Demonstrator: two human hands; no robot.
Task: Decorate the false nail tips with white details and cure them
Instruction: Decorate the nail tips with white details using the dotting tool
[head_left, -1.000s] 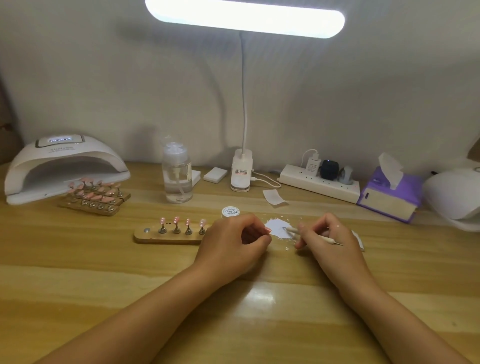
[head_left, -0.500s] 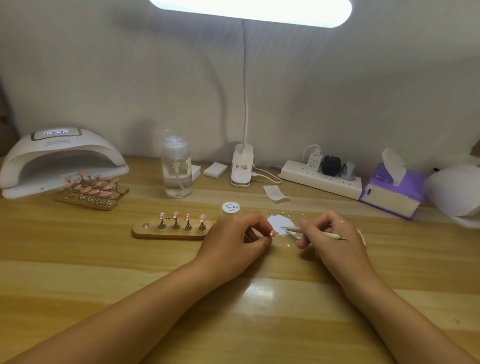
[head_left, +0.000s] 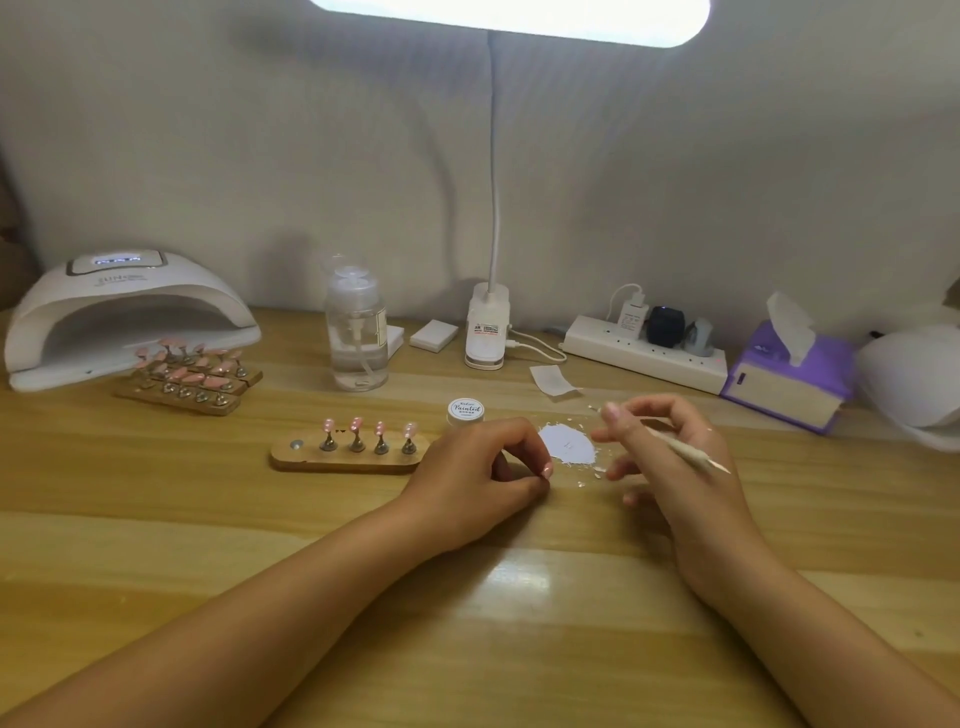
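A wooden holder (head_left: 291, 457) carries several pink nail tips (head_left: 356, 425) on metal stands, left of centre. My left hand (head_left: 480, 478) rests on the table just right of the holder, its fingers curled under; whether it holds anything is hidden. My right hand (head_left: 670, 457) grips a thin dotting tool (head_left: 691, 451), raised a little over a white paint patch (head_left: 566, 442) on the table. A small white gel pot (head_left: 465, 410) stands behind my left hand. The white curing lamp (head_left: 124, 312) sits at the far left, with more pink tips on wooden holders (head_left: 192, 374) in front of it.
A clear pump bottle (head_left: 357, 332), a clip-on desk lamp base (head_left: 487, 332), a power strip (head_left: 644, 353) and a purple tissue box (head_left: 784, 379) line the back. A second white lamp (head_left: 914, 384) sits at the far right. White flecks lie around the paint patch.
My right hand has lifted and turned, so the tool's tip now points up and away from the white patch. My left hand has stayed almost still. The view has tilted down slightly.
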